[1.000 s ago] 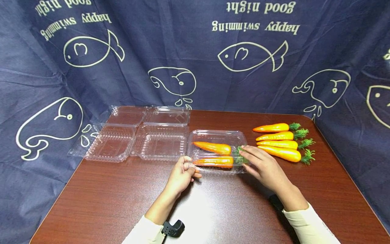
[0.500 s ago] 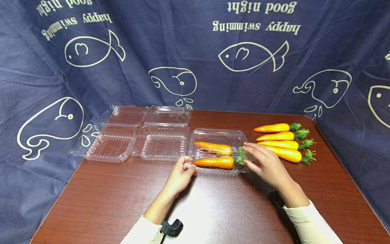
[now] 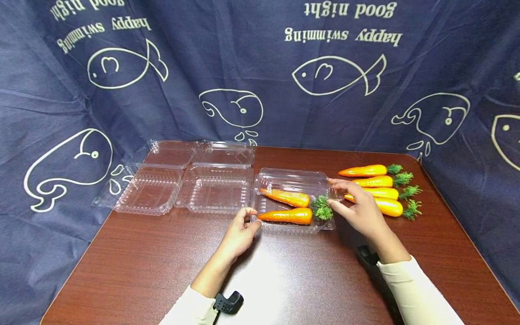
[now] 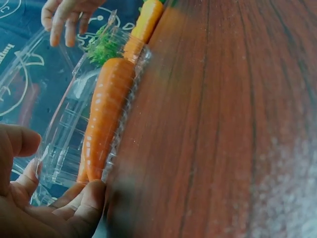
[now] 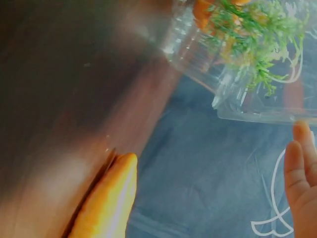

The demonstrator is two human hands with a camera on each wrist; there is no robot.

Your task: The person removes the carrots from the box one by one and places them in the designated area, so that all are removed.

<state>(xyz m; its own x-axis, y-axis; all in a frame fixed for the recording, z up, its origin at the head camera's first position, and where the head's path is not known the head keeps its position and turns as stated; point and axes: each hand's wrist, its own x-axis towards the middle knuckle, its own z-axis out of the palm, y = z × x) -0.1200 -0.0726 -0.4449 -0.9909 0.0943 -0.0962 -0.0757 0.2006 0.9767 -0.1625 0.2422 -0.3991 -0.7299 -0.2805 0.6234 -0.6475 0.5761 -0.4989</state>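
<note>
A clear plastic clamshell box holds two orange carrots with green tops. Its clear lid is tilted up at the back, off the front carrot. With curled fingers, my left hand grips the box's front left corner; the left wrist view has its fingertips at the carrot's tip end. My right hand is at the right side of the lid, beside the carrot tops. In the right wrist view its extended fingers touch the lid's edge. The right thumb is hidden in that view.
Several more carrots lie in a stack of rows at the right of the brown table. Two opened clear boxes stand side by side on the left, lids folded back. A blue printed curtain hangs behind the table.
The lid, which lay over both carrots, has swung up and back, uncovering the front one. My right hand has moved slightly up and right with it. The left hand stays at its corner.
</note>
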